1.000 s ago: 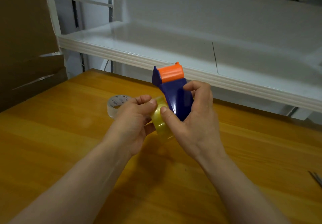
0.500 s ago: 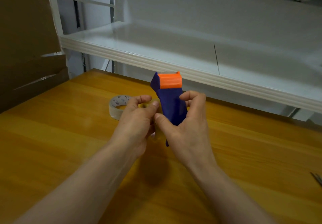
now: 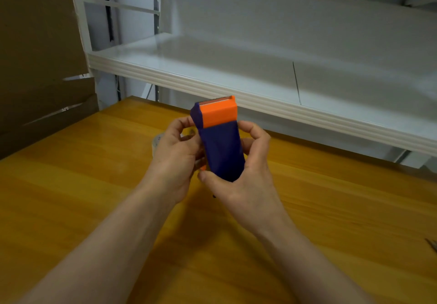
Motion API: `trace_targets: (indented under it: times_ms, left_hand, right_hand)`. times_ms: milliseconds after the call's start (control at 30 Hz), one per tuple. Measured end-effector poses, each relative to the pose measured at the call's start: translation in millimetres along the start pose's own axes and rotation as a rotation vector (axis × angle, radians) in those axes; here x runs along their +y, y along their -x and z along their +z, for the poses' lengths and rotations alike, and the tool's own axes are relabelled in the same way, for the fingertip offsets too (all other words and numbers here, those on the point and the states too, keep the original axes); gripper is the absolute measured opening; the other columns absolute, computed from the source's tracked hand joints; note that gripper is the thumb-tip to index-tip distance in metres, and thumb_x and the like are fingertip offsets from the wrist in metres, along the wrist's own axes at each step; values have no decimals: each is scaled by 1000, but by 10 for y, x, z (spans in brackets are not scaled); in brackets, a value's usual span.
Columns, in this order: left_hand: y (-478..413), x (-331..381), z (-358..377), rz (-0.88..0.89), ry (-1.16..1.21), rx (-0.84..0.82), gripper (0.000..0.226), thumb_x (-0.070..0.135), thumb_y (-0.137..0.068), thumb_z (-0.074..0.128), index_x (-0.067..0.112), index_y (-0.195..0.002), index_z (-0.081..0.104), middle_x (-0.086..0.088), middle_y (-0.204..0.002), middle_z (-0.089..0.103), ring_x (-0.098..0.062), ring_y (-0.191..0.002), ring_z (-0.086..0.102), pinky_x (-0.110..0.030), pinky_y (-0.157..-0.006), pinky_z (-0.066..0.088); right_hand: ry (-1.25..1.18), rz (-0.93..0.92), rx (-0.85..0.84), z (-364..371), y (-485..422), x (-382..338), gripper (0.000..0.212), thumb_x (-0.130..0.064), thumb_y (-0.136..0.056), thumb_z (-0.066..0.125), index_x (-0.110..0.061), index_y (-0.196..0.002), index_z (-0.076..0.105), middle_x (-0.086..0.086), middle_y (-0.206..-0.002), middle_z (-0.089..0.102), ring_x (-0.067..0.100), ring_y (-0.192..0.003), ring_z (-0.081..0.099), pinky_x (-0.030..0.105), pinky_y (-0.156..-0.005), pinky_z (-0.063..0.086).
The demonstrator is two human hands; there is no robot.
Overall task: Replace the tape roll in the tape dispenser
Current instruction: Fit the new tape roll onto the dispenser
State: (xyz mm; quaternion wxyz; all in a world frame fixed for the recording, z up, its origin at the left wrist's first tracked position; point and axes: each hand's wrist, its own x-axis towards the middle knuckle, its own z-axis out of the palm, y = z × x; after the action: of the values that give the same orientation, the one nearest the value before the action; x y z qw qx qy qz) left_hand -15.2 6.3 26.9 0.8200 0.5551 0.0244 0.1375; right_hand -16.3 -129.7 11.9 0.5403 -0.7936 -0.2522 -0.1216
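Note:
A dark blue tape dispenser with an orange cutter head stands upright above the wooden table. My right hand grips its body, thumb at the lower end and fingers curled round the right side. My left hand is curled against the dispenser's left side; what its fingers hold is hidden behind the hand and the dispenser. The yellowish tape roll seen earlier is out of sight behind them. A second, clear tape roll lies on the table, mostly covered by my left hand.
A white metal shelf juts out just beyond the dispenser. Brown cardboard stands at the left. A metal tool tip shows at the right table edge.
The dispenser has turned so its blue back faces me and has risen a little. The yellowish roll, visible a second ago between my thumbs, is now hidden.

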Motion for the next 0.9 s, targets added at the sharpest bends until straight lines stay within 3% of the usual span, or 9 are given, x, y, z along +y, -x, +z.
trace_targets:
  times_ms: [100,167,233,300,433,500,600,700,900]
  left_hand:
    - [-6,-8,-31,184,-183,34,25,5,-96,61,24,-113,60,-8,-101,73,-30,-90,73,-47,-77,63]
    - [1,-6,-20,324,-281,19,27,5,-92,66,26,-108,59,-14,-109,68,-34,-98,70,-51,-77,62]
    - [11,18,-9,406,-311,-15,30,5,-91,68,30,-104,57,-21,-110,63,-36,-94,68,-46,-68,63]
    - [16,31,-10,440,-326,-58,36,0,-91,68,32,-102,54,-24,-109,58,-31,-84,67,-37,-59,60]
    - [50,5,-9,455,-434,-163,43,-4,-93,63,36,-104,52,-13,-108,56,-35,-88,67,-58,-66,60]
    - [78,-18,11,435,-440,-242,42,-3,-93,62,37,-105,52,-6,-109,55,-32,-91,69,-52,-63,63]
    - [128,-34,45,404,-429,-363,40,-5,-93,60,33,-104,53,10,-103,57,-20,-88,73,-34,-60,63]
    - [142,-52,69,367,-430,-420,42,-9,-92,58,32,-101,53,6,-101,54,-13,-81,72,-25,-59,59]
    - [136,-100,60,373,-551,-470,46,-6,-94,58,38,-108,53,-9,-108,51,-36,-86,70,-59,-64,60]
  right_hand:
    - [-12,26,-57,13,14,-25,109,-27,-73,89,-47,-148,13,-9,-135,51,3,-117,60,15,-88,56]
    - [-31,22,-98,-30,-17,-30,102,-34,-73,86,-43,-149,18,-8,-139,50,3,-123,56,15,-91,53]
    - [-70,4,-122,-161,-82,-40,87,-39,-75,75,-36,-149,29,-5,-142,51,8,-130,52,28,-102,49]
    - [-131,6,-84,-354,-151,-77,71,-34,-77,63,-30,-144,41,-5,-135,56,9,-128,52,36,-102,48]
    - [-135,-23,22,-693,-263,-184,37,-20,-87,48,-32,-116,70,-15,-116,68,1,-116,60,27,-92,50]
    - [-159,-62,19,-774,-274,-216,36,-17,-92,45,-33,-99,75,-14,-108,74,8,-113,65,33,-94,52]
    - [-99,-109,17,-834,-274,-260,34,-6,-97,52,-31,-95,75,-11,-101,77,8,-105,69,26,-87,56]
    - [43,-73,-39,-863,-274,-276,31,-3,-96,62,-30,-97,76,-10,-98,77,7,-99,71,25,-81,58]
    - [252,113,-166,-962,-259,-332,16,-20,-90,74,-33,-99,76,-12,-90,73,2,-87,69,24,-79,58]
